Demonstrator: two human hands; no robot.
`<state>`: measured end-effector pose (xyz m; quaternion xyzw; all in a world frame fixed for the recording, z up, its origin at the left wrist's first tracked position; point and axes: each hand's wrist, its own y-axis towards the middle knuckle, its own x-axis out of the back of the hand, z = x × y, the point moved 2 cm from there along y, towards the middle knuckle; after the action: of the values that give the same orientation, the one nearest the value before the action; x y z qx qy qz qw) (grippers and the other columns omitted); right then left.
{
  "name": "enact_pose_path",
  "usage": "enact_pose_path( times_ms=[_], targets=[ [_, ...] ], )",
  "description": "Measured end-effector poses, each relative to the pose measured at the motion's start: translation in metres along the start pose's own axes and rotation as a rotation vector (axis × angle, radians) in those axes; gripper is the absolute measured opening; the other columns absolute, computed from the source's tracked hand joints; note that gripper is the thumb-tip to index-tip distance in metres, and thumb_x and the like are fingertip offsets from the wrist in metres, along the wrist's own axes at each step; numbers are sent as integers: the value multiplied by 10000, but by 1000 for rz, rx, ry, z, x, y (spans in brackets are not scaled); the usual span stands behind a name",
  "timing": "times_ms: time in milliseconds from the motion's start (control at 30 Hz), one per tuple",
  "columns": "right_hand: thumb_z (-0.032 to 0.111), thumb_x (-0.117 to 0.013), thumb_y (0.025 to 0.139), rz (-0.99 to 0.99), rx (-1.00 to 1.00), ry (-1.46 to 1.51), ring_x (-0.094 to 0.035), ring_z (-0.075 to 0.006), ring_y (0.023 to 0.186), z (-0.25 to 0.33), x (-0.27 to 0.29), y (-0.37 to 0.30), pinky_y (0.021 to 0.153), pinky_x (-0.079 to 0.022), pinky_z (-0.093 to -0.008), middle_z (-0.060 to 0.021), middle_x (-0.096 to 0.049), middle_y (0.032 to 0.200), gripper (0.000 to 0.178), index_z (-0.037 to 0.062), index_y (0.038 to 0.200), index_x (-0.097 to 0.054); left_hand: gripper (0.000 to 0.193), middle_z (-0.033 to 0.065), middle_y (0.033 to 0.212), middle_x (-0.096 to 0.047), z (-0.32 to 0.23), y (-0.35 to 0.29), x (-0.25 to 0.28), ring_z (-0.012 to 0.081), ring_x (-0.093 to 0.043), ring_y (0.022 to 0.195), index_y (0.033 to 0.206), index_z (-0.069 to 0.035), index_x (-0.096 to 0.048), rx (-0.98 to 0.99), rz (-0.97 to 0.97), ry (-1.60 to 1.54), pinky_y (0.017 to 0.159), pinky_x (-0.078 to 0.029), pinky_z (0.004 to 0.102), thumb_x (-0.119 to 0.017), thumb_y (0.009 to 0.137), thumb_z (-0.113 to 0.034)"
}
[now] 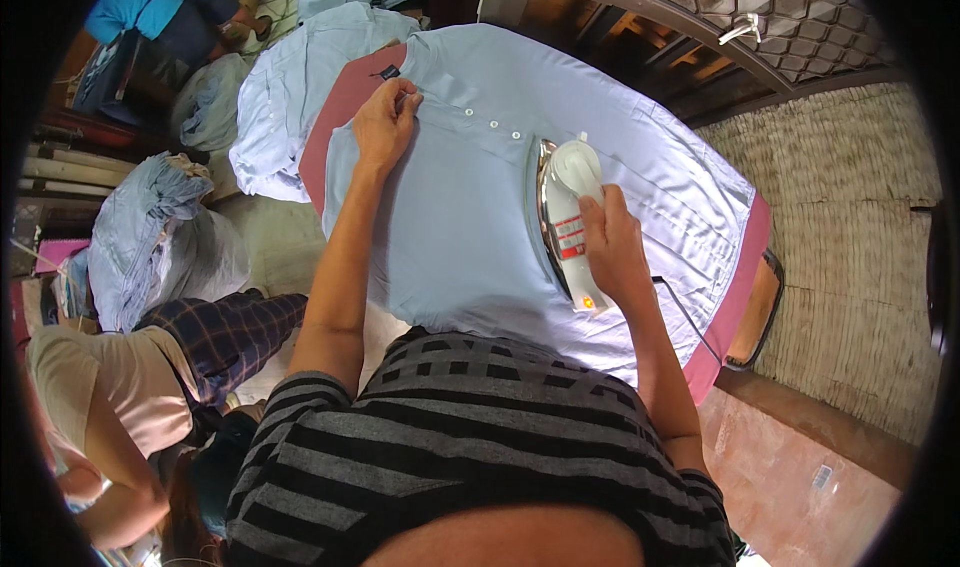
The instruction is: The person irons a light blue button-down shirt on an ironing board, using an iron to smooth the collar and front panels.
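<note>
A light blue shirt [450, 182] with white buttons lies spread over an ironing board whose reddish cover [335, 107] shows at both ends. A dark label sits at the shirt's collar end, at the upper left. My left hand [386, 125] is closed there, its fingertips pinching the cloth near the collar. My right hand [615, 242] wraps the handle of a white clothes iron [575, 172]. The iron stands on the right half of the shirt, just right of the button line, soleplate against the cloth. A small orange light glows at its heel.
The iron's black cord [690, 322] runs right, over the board's edge. A heap of light blue garments [290, 87] lies beyond the board's left end; a bundle [150, 227] sits further left. Another person [110, 387] is at the lower left. A grilled window [800, 27] stands beyond the board.
</note>
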<state>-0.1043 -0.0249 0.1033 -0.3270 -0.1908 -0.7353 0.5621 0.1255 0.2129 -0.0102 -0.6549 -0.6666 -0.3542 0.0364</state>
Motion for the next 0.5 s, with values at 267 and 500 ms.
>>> enact_pose_path(
  times_ms=[267,500],
  targets=[
    [223,-521,1006,27,299,-277,-645,-459,696,-9,0,14,605,-478,-512,-292,-609,713,251,-25,1050,-513,162,85,819,-678,10,10,-14,199,-643,721,1004,-87,-704,-1,-31,-167,696,-502,317,-728,860,-158],
    [290,-569,982,100,136,-155,-619,-496,723,2,5,13,662,-484,-550,-294,-622,741,286,10,1002,-514,237,116,983,-718,15,5,-8,249,-703,898,1049,-62,-707,-30,16,-42,804,-535,341,-748,854,-191]
  ],
)
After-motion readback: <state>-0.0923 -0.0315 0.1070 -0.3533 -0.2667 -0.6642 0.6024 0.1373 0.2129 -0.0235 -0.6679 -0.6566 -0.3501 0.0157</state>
